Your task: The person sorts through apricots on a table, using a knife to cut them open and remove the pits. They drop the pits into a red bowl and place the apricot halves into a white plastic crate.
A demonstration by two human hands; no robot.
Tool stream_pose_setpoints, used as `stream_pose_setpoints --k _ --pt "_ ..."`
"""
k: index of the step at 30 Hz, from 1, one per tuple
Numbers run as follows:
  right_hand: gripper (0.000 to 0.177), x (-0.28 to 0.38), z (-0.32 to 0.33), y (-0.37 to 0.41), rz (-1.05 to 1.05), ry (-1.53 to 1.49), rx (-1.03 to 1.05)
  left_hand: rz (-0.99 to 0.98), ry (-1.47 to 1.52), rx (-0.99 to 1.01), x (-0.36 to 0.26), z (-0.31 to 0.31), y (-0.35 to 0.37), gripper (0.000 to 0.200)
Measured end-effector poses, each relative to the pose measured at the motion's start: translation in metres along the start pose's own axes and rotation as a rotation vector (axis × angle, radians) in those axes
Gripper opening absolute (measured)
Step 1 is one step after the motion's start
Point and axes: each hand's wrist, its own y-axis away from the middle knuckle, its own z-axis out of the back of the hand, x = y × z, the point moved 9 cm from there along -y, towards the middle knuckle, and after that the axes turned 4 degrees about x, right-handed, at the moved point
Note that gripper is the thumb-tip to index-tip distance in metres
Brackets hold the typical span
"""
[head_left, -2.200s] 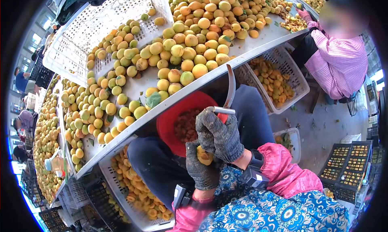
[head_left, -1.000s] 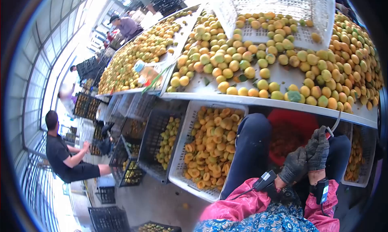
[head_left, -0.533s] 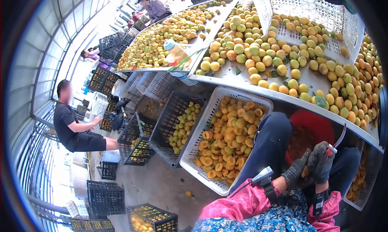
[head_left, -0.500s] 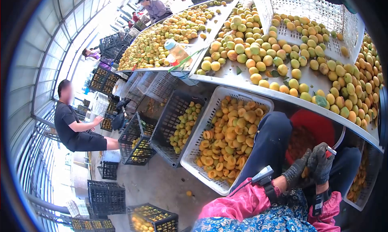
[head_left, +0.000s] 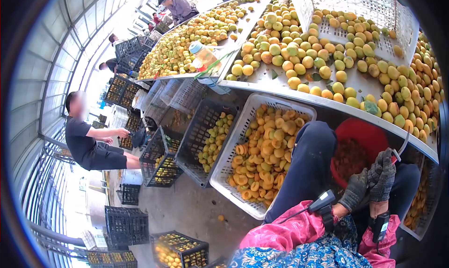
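Both my hands wear dark grey knit gloves and are close together over my lap, in front of a red bucket (head_left: 343,137) with brownish bits inside. In my right hand (head_left: 382,177), the fingers are wrapped round a small knife with a thin curved blade (head_left: 405,144) pointing up. Against it rests my left hand (head_left: 354,192), its fingers closed; what they hold is hidden. Beside my knee stands a white crate (head_left: 224,177) filled with halved apricots (head_left: 266,151). Whole apricots (head_left: 322,64) lie on the metal table (head_left: 299,96) before me.
A white basket (head_left: 407,29) lies tipped on the table among the fruit. A dark crate (head_left: 187,151) of greener apricots stands left of the white one. A bottle (head_left: 202,53) is at the table's corner. A person (head_left: 91,137) in dark clothes sits at left.
My hands have shifted slightly right, and the knife's curved blade now points up. The orange fruit seen between my gloves before is out of sight. The seated person's arm has reached further forward.
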Motion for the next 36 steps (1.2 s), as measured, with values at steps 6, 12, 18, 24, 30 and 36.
stream_pose_setpoints --k 6,12,18,24,30,36 --pt "0.026 -0.005 0.003 -0.002 -0.063 -0.106 -0.050 -0.010 0.266 -0.167 -0.013 0.035 -0.007 0.054" --pt "0.020 -0.001 0.001 -0.020 -0.060 -0.523 0.370 -0.283 0.188 -0.213 -0.035 0.066 -0.033 0.034" --pt "0.032 0.028 -0.002 -0.012 0.021 -0.553 0.250 0.721 1.280 0.116 0.032 -0.018 -0.020 0.046" --pt "0.024 0.081 0.011 0.001 0.346 0.010 0.082 0.697 1.465 0.137 0.027 0.007 -0.043 0.059" --pt "0.020 0.055 -0.002 0.005 0.307 0.567 0.220 0.562 1.219 0.047 0.027 0.032 -0.052 0.025" --pt "0.025 0.044 -0.023 0.019 0.372 0.665 0.407 0.519 1.036 0.085 0.021 0.040 -0.061 0.042"
